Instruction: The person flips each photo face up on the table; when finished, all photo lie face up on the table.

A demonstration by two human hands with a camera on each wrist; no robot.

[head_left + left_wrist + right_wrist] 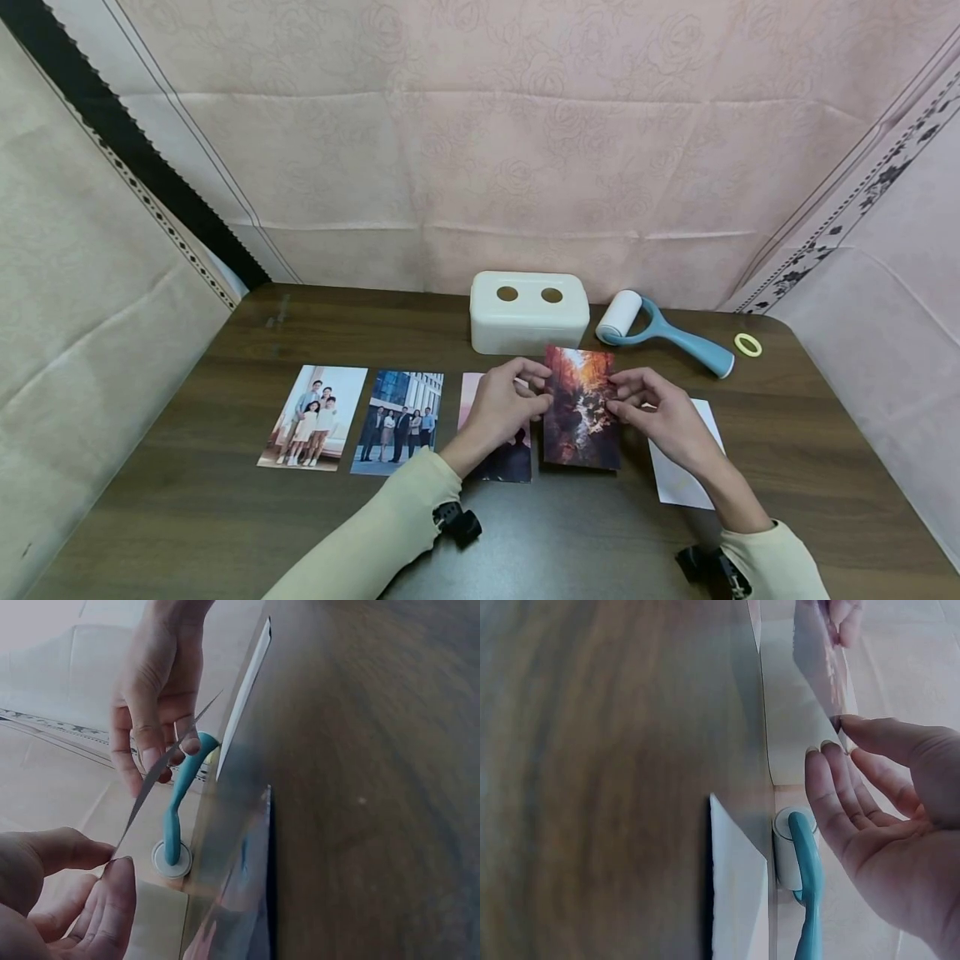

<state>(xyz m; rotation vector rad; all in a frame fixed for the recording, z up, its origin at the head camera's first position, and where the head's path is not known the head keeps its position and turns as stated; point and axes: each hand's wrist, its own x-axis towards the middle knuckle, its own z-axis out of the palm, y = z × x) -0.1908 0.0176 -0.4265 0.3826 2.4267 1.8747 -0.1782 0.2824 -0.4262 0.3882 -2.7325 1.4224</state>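
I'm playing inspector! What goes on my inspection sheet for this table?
Surface: brown wood-grain table.
Job's things: orange-and-purple print, held above the table; family photo, office-group photo and partly hidden photo lie to its left; white sheet to its right.
Clutter: white box with two holes, blue-handled lint roller, yellow-green ring.
Hands: left hand and right hand pinch the print's opposite edges.
Cables: nothing seen.
Surroundings: pale cloth hangs behind and at both sides.

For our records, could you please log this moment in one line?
left hand: pinches autumn-scenery photo; right hand: pinches opposite edge; photo: raised off table; lint roller: on table
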